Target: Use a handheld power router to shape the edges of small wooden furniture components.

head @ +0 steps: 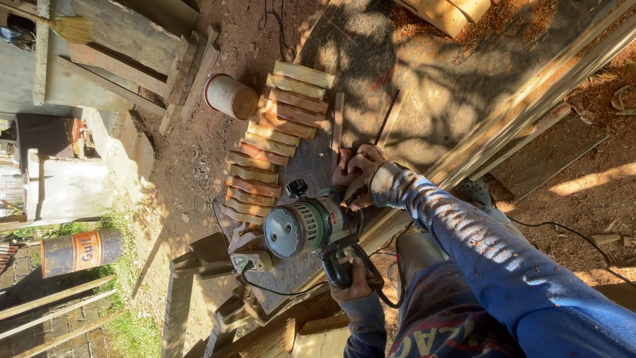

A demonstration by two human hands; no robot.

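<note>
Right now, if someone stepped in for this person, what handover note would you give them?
Left hand: closed around the handle of the green router.
Right hand: holding a small wood piece on the workbench beside the router.
A row of cut wood blocks lies overlapping on the bench, with two thin strips alongside.
The power cord runs off the bench edge.
Done: not clear which blocks are worked.
Left: the piece in hand, probably.

The power tool (311, 225) hides the wood beneath it; its cutting bit cannot be seen.
</note>
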